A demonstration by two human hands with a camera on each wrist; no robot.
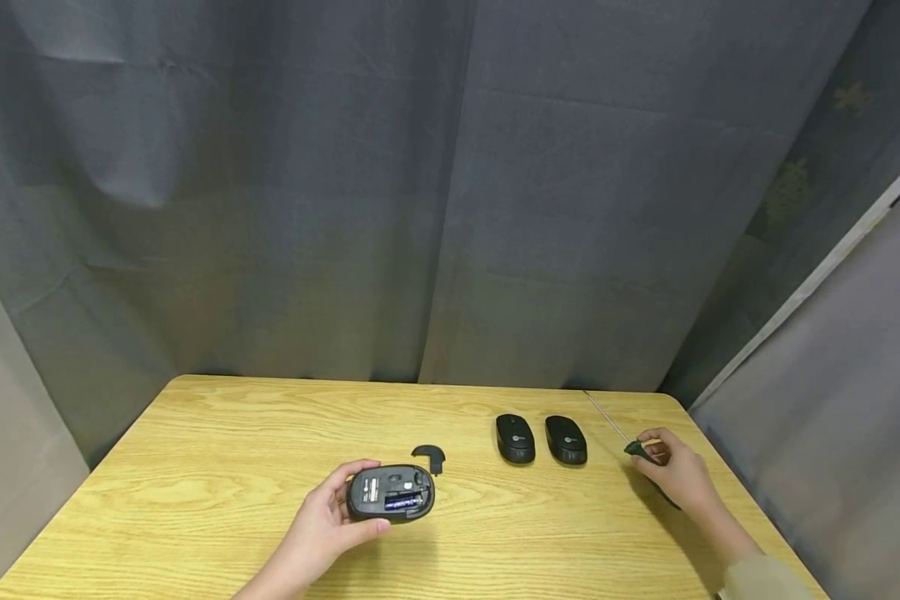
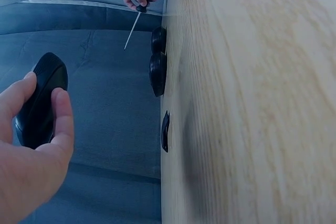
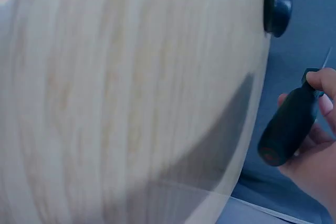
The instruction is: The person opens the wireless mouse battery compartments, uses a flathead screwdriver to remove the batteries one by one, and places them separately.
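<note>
My left hand (image 1: pixel 321 521) grips a black computer mouse (image 1: pixel 375 492) by its edges, underside up toward the head camera. Its battery bay is uncovered, with a blue battery (image 1: pixel 403 502) inside. Just beyond the mouse, a small black battery cover (image 1: pixel 432 457) lies on the table. At the right, my right hand (image 1: pixel 678 473) holds a screwdriver (image 3: pixel 291 124) by its dark handle, thumb and fingers near the shaft end. The thin shaft (image 1: pixel 606 417) points away toward the back of the table. In the left wrist view the mouse (image 2: pixel 44 98) shows between thumb and fingers.
Two more black mice, a left one (image 1: pixel 515 439) and a right one (image 1: pixel 566 440), sit side by side on the wooden table (image 1: pixel 232 467), between my hands and farther back. Grey curtains (image 1: pixel 330 208) hang behind the table and along its right side.
</note>
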